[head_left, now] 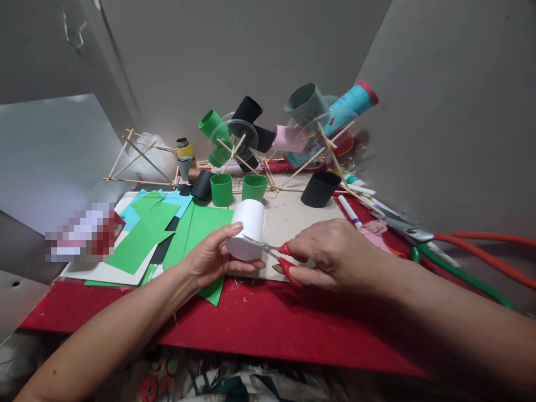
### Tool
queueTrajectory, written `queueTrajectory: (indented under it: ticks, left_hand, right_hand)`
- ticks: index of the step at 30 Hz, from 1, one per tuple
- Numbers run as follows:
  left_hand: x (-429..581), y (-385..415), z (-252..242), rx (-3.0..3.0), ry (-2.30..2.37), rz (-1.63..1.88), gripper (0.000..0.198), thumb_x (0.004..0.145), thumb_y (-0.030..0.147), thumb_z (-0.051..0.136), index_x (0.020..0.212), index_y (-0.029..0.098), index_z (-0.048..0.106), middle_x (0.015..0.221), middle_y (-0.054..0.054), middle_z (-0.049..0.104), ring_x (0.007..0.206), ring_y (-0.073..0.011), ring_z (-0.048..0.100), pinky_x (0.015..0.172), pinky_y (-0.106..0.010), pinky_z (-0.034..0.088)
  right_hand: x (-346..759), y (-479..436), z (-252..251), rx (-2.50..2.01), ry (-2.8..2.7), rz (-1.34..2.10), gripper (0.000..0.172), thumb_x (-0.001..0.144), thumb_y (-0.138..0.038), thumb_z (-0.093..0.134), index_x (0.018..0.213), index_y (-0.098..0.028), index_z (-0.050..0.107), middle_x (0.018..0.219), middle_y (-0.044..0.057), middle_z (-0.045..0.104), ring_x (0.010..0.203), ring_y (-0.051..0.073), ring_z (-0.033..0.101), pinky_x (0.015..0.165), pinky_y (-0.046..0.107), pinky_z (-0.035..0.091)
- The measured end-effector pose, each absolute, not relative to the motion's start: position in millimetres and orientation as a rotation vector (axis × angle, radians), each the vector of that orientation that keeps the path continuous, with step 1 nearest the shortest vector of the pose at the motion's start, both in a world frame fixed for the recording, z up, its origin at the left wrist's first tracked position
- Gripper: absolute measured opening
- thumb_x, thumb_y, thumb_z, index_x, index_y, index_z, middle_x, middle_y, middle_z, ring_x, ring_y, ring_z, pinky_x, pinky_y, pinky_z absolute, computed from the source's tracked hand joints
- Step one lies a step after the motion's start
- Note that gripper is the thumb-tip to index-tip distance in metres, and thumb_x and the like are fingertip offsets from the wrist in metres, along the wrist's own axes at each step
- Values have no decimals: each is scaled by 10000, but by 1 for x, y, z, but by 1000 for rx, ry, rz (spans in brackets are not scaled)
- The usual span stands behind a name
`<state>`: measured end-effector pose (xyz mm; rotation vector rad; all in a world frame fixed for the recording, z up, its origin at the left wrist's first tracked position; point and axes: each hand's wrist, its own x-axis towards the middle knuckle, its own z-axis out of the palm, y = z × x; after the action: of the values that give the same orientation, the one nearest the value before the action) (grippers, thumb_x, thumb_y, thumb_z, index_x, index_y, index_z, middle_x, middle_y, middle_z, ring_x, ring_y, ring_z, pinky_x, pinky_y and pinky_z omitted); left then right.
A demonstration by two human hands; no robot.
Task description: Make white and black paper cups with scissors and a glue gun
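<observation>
My left hand (218, 254) is closed around a white paper cylinder (248, 219), thumb on its near edge and fingers beneath. In my right hand (326, 254) is a pair of small scissors (288, 262) with red handles. Its blades reach to the near end of the cylinder, slightly apart, and touch or overlap its rim; I cannot tell how deep they go. Just beyond the cylinder stand two green paper cups (221, 191), and a black paper cylinder (320, 188) sits to the right.
Green paper sheets (144, 245) lie at left. Behind are wheel-like models of sticks, clear discs and paper tubes (233, 142), and a stick frame (140, 162). Large shears (419, 234) with orange and green handles and a marker (349, 211) lie at right. The red table edge (259, 324) runs in front.
</observation>
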<state>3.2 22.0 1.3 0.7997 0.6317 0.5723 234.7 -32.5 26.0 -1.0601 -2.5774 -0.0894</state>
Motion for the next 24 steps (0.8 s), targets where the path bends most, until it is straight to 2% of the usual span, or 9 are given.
queueTrajectory:
  ticks: [6,12,17,24]
  left_hand:
    - [4,23,0,836,624,585,531,721,461,744,1079,101,588,832,-111,726,675,-228,734,593,-262,596]
    - [4,20,1,845,636,580,542,736,469,730,1115,108,584,881,-118,728,686,-231,732,634,-305,603]
    - [4,20,2,808,659,571,522,757,448,716,1125,105,579,850,-124,731,672,-229,733,616,-288,592]
    - [5,20,2,791,645,588,521,714,458,750,1057,94,600,815,-116,725,673,-228,731,628,-285,595]
  right_hand:
    - [237,-31,27,-1039,-2605,-110,328,934,-307,478,656,-177,593,531,-7,564,475,115,463,542,284,229]
    - [232,-32,31,-1104,-2597,-111,269,871,-309,508,655,-176,597,537,1,573,482,123,476,537,282,229]
    - [233,-33,29,-1065,-2619,-147,350,943,-296,435,656,-182,600,531,5,575,471,125,475,536,286,237]
    - [234,-33,26,-1021,-2613,-196,343,961,-269,439,689,-176,627,536,-2,589,473,114,494,537,275,244]
